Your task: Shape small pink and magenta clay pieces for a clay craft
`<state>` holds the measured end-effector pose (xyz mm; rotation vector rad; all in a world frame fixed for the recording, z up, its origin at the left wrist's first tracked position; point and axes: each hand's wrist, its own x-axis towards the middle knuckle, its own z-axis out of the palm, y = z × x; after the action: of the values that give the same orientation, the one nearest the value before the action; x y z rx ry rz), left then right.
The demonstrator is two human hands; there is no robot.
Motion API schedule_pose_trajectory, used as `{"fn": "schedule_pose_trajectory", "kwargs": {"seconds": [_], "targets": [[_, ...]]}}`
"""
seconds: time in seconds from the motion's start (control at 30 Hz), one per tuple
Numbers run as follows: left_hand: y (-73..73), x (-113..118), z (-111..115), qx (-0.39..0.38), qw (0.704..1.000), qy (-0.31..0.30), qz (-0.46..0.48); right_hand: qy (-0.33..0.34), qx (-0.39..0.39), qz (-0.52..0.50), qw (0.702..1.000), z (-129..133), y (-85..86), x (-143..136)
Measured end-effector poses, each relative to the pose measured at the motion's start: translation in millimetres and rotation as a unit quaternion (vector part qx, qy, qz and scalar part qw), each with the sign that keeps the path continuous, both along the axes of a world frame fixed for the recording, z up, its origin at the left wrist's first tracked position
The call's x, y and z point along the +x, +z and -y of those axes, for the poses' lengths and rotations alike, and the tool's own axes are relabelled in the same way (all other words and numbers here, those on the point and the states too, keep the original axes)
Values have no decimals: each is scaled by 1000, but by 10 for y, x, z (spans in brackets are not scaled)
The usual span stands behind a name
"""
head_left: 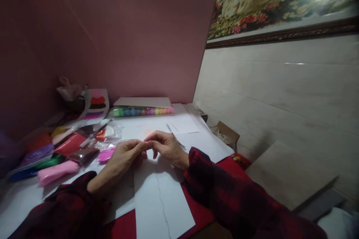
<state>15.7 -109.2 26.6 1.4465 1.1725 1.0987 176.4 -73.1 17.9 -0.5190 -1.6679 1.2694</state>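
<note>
My left hand (127, 155) and my right hand (167, 147) meet at the fingertips over the table. Between their pinched thumbs and fingers shows a small bit of pink modelling clay (146, 142), mostly hidden by the fingers. Below them lies a white sheet of paper (164, 201) with a wavy dark line drawn down it. A bright pink clay packet (106, 154) rests just left of my left hand. Beyond my right wrist, a thin metal tool (171, 130) lies on the white paper, partly covered by that hand.
Several coloured clay packets (67, 145) crowd the left side, with a white-handled tool (94, 134) on top. A long clear pack of coloured balls (143, 111) sits at the back, under a pale board (143, 102). An open cardboard box (226, 133) stands beyond the right edge.
</note>
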Motion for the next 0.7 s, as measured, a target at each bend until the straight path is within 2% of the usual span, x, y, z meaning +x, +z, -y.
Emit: {"fn": "schedule_pose_trajectory", "kwargs": {"seconds": [0.13, 0.23, 0.33, 0.4, 0.57, 0.7], "targets": [[-54, -35, -15, -32, 996, -32, 81, -14, 23, 11, 1000, -2, -10, 6], [-95, -47, -37, -54, 989, -26, 137, -60, 119, 69, 989, 7, -16, 23], [-119, -39, -54, -63, 984, -19, 166, -106, 223, 122, 961, 22, -7, 37], [-124, -34, -60, -61, 984, -17, 166, -128, 260, 140, 947, 27, 2, 41], [-125, -46, -63, -56, 990, -37, 121, -147, 282, 146, 937, 18, 3, 47], [-121, -44, -52, -55, 989, -42, 131, -143, 276, 158, 937, 1, -9, 54]]}}
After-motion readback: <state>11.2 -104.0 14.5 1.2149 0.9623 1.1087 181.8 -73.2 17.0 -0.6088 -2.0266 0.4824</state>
